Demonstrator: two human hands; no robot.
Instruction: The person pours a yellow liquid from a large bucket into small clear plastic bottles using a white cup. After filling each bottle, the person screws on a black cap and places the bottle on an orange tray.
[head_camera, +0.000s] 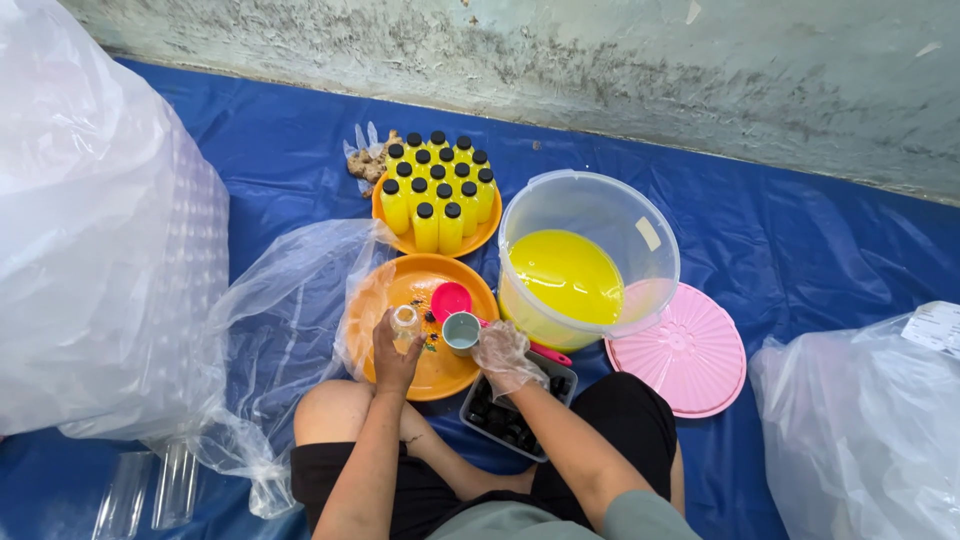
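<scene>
A small clear bottle (405, 322) stands upright over the near orange tray (385, 300), gripped in the left hand (393, 358), whose bare fingers wrap closed around its lower part. Just right of it, a small grey-blue cup (461, 332) is held by the right hand (503, 357), which wears a thin clear glove; its fingers are curled shut on the cup's side. A pink funnel (450, 298) lies on the same tray, just behind the cup.

Under the right hand sits a grey tub of dark caps (505, 418), touching the tray's right edge. To the right stands a clear bucket (620, 215) with yellow liquid (566, 275), and a pink lid (690, 355) lies flat on the floor beside it. Behind the near tray, toward the wall, a second orange tray (480, 240) carries filled yellow bottles with black caps (435, 195). Everything rests on a blue tarp (800, 240) covering the floor. Large clear plastic bags (100, 230) fill the tarp's left side, and another bag (865, 430) lies at the near right corner.
</scene>
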